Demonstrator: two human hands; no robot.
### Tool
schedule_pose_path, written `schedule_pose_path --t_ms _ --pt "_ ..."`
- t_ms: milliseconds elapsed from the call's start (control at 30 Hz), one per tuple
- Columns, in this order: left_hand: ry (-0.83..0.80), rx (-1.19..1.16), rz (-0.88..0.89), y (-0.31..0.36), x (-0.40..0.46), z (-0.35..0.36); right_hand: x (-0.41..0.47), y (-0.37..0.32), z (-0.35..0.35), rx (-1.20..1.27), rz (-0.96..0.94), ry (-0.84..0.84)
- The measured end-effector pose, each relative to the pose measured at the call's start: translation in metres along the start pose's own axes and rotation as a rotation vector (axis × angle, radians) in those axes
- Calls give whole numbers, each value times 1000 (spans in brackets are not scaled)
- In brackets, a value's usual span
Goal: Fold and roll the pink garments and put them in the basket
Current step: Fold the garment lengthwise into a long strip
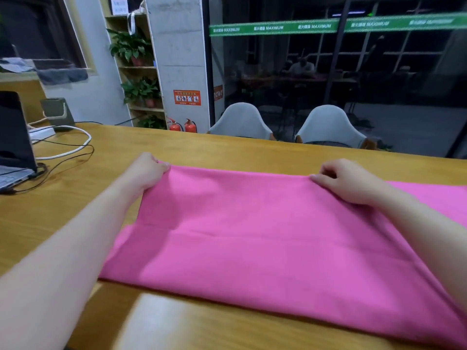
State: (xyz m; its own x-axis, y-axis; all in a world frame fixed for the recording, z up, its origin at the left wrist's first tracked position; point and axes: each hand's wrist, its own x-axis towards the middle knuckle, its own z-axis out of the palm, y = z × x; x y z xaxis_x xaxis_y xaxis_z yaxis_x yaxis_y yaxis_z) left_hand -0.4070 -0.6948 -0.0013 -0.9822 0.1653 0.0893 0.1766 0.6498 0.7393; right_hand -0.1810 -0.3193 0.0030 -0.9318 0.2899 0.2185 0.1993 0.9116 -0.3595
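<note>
We see a laptop at the table's left edge; our left hand pinches the pink garment's far left corner; the cloth lies spread on the table; our right hand pinches the far right corner.

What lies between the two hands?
In the head view, only the pink garment's far edge spans from left hand to right hand, each pinching it.
</note>
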Motion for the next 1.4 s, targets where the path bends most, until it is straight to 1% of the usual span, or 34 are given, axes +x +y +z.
schedule_pose_path --t_ms 67,100,167,233,300,433,567,867,1000,1067,1133,1233,1400 --pt "30 149 2 -9 16 29 21 12 18 -9 17 -21" --pt "73 252 29 -17 19 45 27 19 31 -8 9 -19" --pt "192 440 142 -31 15 68 31 32 59 -8 -11 14" --pt "262 541 248 -36 13 78 33 41 73 -17 -33 55" --pt "280 587 255 -37 15 80 35 45 76 -7 -52 39" --pt "290 553 255 -35 10 81 32 48 80 37 -33 82" --pt "264 472 259 -36 -2 74 16 42 77 49 14 80" --pt "242 405 287 -53 -67 52 -72 21 67 39 24 114" --pt "220 375 270 -53 -87 42 -93 5 59 28 -19 144" --pt "178 351 244 -45 -84 36 -92 -3 49 -36 -49 139" --pt "178 327 220 -34 -73 26 -84 -6 37 -73 -49 133" --pt "204 343 172 -19 -50 14 -62 -6 24 -59 -9 98" --pt "152 363 146 -11 -17 20 -17 8 19 2 19 -33"
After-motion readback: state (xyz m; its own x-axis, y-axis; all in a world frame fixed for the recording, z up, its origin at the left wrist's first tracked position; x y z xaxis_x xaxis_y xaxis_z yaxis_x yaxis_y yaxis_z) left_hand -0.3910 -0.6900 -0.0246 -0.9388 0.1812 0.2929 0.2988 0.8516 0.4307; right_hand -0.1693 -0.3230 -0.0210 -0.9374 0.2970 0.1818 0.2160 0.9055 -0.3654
